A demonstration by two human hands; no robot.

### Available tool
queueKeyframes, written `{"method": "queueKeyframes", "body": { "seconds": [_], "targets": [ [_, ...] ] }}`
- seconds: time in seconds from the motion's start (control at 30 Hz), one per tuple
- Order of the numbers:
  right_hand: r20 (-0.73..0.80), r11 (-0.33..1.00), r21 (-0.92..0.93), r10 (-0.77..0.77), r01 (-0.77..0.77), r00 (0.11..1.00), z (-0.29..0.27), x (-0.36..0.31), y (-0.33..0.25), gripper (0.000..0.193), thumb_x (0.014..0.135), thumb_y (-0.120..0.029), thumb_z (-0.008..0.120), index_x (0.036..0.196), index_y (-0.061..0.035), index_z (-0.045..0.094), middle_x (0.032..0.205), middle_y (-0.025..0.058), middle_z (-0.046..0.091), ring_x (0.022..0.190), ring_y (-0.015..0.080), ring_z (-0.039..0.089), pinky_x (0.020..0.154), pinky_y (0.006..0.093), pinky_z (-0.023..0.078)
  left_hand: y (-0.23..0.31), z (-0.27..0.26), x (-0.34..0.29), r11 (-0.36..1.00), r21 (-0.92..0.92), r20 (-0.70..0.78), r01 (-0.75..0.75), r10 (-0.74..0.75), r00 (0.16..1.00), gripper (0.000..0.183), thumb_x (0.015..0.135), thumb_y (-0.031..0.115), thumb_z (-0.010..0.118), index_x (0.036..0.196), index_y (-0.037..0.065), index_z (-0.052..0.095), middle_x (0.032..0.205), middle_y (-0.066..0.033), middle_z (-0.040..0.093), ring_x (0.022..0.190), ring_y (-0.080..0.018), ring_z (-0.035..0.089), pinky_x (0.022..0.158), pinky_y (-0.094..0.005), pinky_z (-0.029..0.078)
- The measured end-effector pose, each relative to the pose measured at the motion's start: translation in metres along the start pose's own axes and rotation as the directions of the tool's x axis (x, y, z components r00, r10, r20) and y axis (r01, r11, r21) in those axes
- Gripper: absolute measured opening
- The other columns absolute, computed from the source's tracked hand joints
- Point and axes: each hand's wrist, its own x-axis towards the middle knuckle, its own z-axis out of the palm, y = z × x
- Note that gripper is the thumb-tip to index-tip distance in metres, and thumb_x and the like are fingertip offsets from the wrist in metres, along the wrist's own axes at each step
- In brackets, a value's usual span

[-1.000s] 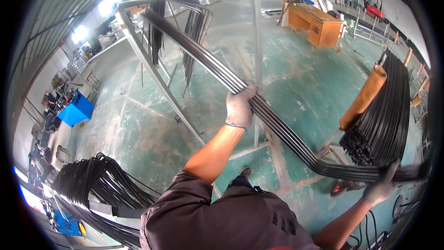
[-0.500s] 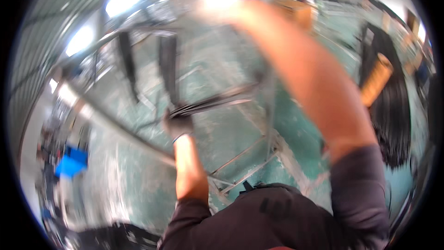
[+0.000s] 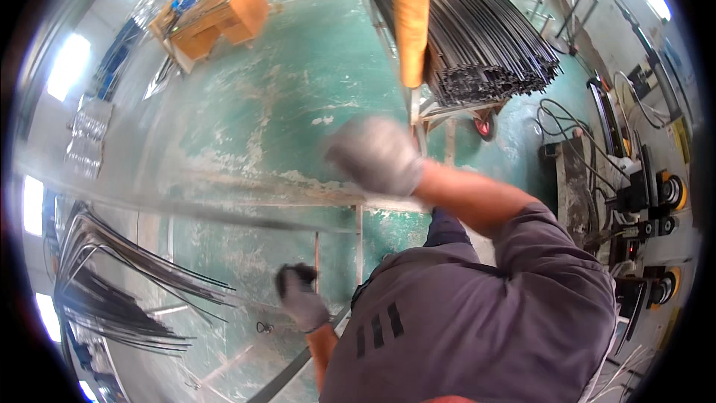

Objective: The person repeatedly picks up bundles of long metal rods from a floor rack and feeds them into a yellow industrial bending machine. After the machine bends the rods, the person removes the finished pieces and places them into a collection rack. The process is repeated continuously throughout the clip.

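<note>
My left hand (image 3: 302, 300) wears a grey glove with dark fingertips and is low at the middle, near my body. Its fingers are curled, and nothing shows in them. Ahead of my chest is my right hand (image 3: 377, 155), also gloved but smeared by motion, so its fingers cannot be made out. To the left, apart from both hands, long thin black strips (image 3: 160, 257) hang bent in a bundle. Beyond my right hand, a large stack of long black strips (image 3: 485, 33) lies on a wheeled cart (image 3: 447, 110).
An orange-brown tube (image 3: 410, 26) stands upright at the cart's near corner. A wooden desk (image 3: 220, 19) is far left. Along the right side are machines with round yellow-rimmed parts (image 3: 671, 190) and loose black cables (image 3: 556, 119). A blurred rail (image 3: 201, 213) crosses at left.
My view has swung right, toward the cart. My left hand has let go of the black strips it held. My right arm, stretched far forward before, is now bent closer to me.
</note>
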Motion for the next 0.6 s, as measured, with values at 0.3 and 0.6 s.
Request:
{"method": "queueKeyframes", "body": {
  "seconds": [0.3, 0.6],
  "targets": [
    [0.047, 0.059, -0.589, 0.998, -0.806, 0.039, -0.093, -0.046, 0.281, 0.083, 0.075, -0.062, 0.07, 0.127, 0.0011, 0.054, 0.126, 0.018, 0.06, 0.115, 0.0332, 0.059, 0.097, 0.0404, 0.047, -0.044, 0.185, 0.032, 0.936, 0.324, 0.396, 0.137, -0.266, 0.879, 0.023, 0.096, 0.01, 0.051, 0.114, -0.003, 0.051, 0.09, -0.0133, 0.062, 0.074, -0.0223, 0.062, 0.069, -0.0356, 0.053],
    [0.235, 0.182, -0.649, 0.972, -0.739, 0.034, -0.055, -0.016, 0.3, 0.099, 0.066, -0.058, 0.077, 0.131, 0.0075, 0.041, 0.128, 0.0215, 0.053, 0.123, 0.0327, 0.048, 0.101, 0.0419, 0.042, -0.067, 0.376, 0.033, 0.913, 0.276, 0.492, 0.3, -0.402, 0.772, 0.021, 0.093, 0.005, 0.052, 0.112, -0.004, 0.052, 0.091, -0.0157, 0.064, 0.076, -0.0231, 0.065, 0.07, -0.0345, 0.055]
  ]
}}
